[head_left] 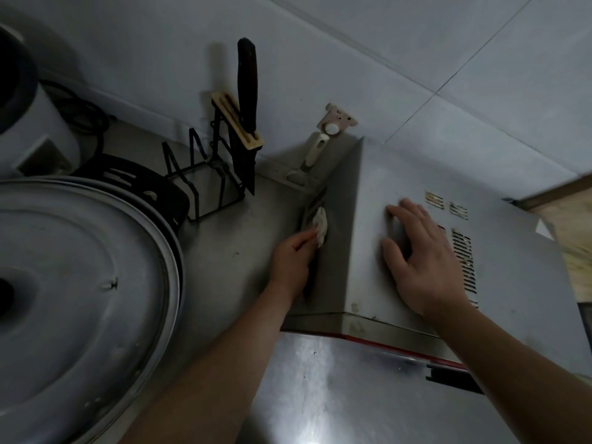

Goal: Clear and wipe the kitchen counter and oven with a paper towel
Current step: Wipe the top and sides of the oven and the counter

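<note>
The left hand (293,261) pinches a crumpled white paper towel (321,226) against the vented left side of the boxy grey metal oven (384,251); the right hand (423,254) lies flat, fingers spread, on its top. Best to keep that bracing pressure and stroke toward six o'clock, avoiding the black knife rack (221,174) at eleven o'clock.

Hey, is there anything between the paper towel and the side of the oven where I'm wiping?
Nothing visible. The left hand presses the paper towel directly against the oven side wall, beside the vent slots. The knife rack stands clear, further left.
</note>
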Motion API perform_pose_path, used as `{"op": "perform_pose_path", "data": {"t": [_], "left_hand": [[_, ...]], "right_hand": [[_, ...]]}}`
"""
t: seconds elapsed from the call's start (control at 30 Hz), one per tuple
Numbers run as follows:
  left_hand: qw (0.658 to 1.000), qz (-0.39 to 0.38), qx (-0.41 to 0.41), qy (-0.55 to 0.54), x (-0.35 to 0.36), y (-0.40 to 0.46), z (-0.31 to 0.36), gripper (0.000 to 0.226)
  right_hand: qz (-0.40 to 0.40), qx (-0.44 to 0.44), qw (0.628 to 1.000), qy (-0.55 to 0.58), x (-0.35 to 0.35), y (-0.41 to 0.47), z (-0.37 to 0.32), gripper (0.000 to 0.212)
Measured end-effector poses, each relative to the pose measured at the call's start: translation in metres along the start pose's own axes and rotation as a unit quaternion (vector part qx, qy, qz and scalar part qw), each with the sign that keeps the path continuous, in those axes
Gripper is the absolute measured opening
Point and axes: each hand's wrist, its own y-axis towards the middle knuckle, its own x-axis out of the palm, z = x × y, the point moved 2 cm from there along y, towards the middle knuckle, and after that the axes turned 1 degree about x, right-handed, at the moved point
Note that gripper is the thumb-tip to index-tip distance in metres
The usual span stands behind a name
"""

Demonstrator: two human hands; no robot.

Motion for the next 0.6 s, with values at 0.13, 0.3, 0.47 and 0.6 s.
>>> {"op": "perform_pose_path", "data": {"t": [0.13, 0.3, 0.47, 0.6], "left_hand": [[0.999, 0.017, -0.015, -0.027, -0.026, -0.059, -0.031, 0.047], [0.999, 0.018, 0.007, -0.048, -0.031, -0.072, -0.05, 0.054], [0.999, 0.038, -0.011, -0.001, -0.02, -0.037, -0.044, 0.025], [0.998, 0.019, 0.034, 0.058, 0.003, 0.026, -0.012, 0.026]], "right_hand": [[-0.001, -0.003, 1.0, -0.001, 0.001, 0.001, 0.0, 0.058], [-0.002, -0.005, 1.0, -0.002, 0.002, 0.0, 0.002, 0.059], [0.007, -0.008, 1.0, -0.004, 0.004, 0.0, 0.003, 0.059], [0.015, -0.007, 1.0, 0.007, 0.004, 0.0, 0.001, 0.058]]}}
